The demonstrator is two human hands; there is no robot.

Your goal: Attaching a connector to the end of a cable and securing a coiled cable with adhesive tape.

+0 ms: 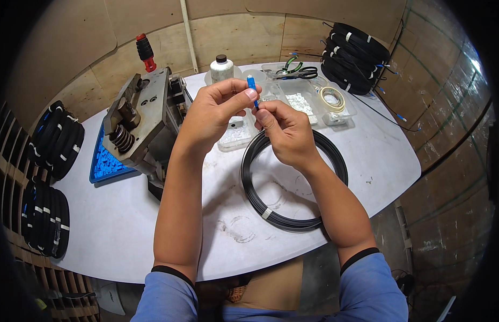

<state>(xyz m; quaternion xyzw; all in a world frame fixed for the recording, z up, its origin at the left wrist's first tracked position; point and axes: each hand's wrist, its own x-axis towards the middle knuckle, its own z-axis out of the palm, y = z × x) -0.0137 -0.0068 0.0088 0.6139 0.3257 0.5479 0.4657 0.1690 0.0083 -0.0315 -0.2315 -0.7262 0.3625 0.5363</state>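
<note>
Between the thumb and fingers of my left hand point(220, 107) is a small blue fiber-optic connector point(251, 83), held upright with its pale tip at the top. Just below it, my right hand point(290, 129) pinches the black cable point(256, 106) where it meets the connector's lower end. Both hands are raised over the table and almost touch. Under my right hand lies a coil of black cable point(248, 182), bound with a white tie at its front. My right hand and forearm hide part of the coil.
A metal hand press point(147, 107) with a red-and-black handle stands left, beside a blue tray point(112, 161) of small blue parts. Clear boxes point(300, 102) of white parts, a tape roll point(331, 100), scissors point(298, 73) and a bottle point(221, 70) sit behind. Cable coils point(354, 56) are stacked far right.
</note>
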